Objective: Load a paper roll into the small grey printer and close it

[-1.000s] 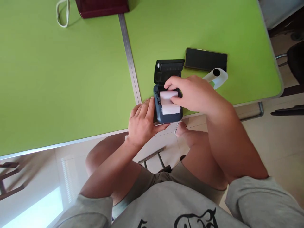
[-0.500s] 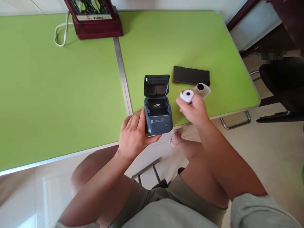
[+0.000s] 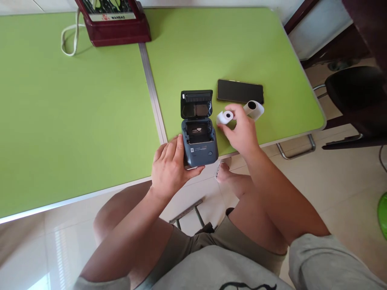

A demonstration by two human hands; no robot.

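A small dark blue label printer [image 3: 200, 154] stands at the near edge of the green table, its lid [image 3: 196, 104] tipped back and its roll bay exposed. My left hand [image 3: 171, 171] grips the printer along its left side and front, thumb at the bottom front edge. Just right of the printer, my right hand [image 3: 242, 131] holds a small white paper roll [image 3: 227, 115] between thumb and fingers, a loose end of paper curling out at its left. Behind that hand lies a second, larger white roll [image 3: 258, 110] with a dark core.
A black phone [image 3: 240, 91] lies beyond the rolls on the green table [image 3: 90, 108]. A maroon appliance [image 3: 117, 32] with a white cord [image 3: 75, 38] stands at the back left. To the right is a black chair [image 3: 353, 92]. A metal strip [image 3: 151, 84] crosses the tabletop.
My right hand has shifted left with the small roll, closer to the printer, and the roll's loose paper end now shows. My left hand keeps its hold. The camera view has moved slightly.
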